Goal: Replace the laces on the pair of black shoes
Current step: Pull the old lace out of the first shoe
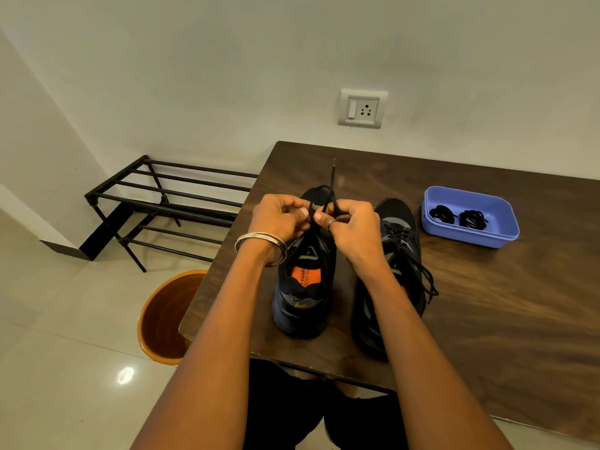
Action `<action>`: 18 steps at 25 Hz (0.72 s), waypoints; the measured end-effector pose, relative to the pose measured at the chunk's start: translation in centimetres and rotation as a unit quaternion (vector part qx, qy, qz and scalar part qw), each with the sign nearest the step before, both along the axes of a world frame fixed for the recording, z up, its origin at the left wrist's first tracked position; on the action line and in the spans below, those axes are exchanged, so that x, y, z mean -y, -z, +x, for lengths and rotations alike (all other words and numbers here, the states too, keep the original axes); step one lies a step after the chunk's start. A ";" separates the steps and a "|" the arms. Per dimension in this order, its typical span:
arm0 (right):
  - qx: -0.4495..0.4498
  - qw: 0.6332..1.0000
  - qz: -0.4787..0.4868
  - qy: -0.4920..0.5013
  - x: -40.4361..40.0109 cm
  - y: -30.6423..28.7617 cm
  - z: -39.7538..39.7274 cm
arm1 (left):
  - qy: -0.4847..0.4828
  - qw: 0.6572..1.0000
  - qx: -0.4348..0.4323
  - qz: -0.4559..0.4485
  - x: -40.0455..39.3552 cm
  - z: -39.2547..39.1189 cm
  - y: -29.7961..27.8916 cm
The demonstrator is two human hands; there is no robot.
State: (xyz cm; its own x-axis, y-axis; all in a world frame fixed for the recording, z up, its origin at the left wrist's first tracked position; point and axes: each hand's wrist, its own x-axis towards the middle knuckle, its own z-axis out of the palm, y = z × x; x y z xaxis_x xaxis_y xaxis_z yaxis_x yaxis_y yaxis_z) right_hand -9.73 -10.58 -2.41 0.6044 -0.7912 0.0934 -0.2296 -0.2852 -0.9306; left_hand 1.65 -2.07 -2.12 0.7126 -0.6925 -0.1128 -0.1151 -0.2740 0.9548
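Two black shoes stand side by side on a dark wood-grain table (487, 336), toes pointing toward the wall. The left shoe (305, 287) sits near the table's left edge and shows an orange insole; the right shoe (399, 241) is just beside it, still laced, with loose lace ends trailing over its right side onto the tabletop.

Both hands are raised over the forefoot of the left shoe. The left hand (279, 219), with a metal bangle (261, 246) at the wrist, has thumb and forefinger pinched on a black lace (329, 190). The right hand (352, 222), wearing a ring, pinches the same lace, and one end of it rises free above the fingers toward the wall. The hands sit close together, almost touching.

A blue plastic tray (506, 235) rests on the table to the right of the shoes, apart from them, and holds two coiled black laces (459, 217).

The table's far edge abuts a pale wall carrying a switch and socket plate (362, 108). Bare tabletop extends to the right and toward the near edge. Left of the table, on a glossy tiled floor (65, 319), a black metal shoe rack (168, 206) stands against the wall, and an orange bucket (162, 319) sits partly under the table's left corner.
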 end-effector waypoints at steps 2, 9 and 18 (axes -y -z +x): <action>-0.002 1.000 0.017 0.013 0.0 -0.3 0.0 | 0.073 0.995 0.056 0.049 -0.4 0.2 0.0; 0.226 0.934 0.264 0.079 0.0 -2.9 -0.6 | 0.059 0.978 0.153 0.132 0.2 -0.9 0.1; -0.052 0.984 -0.037 0.167 3.2 -0.8 -2.2 | 0.031 0.974 0.178 0.137 -0.2 -0.4 0.7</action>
State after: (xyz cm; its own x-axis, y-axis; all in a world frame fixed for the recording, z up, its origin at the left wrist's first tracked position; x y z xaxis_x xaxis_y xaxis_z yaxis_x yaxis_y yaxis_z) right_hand -11.96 -13.83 -1.58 0.3206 -0.9408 0.1105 -0.4149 -0.2443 -0.8765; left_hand 1.22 -1.91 -2.84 0.6976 -0.7146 -0.0519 -0.4507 -0.4940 0.7435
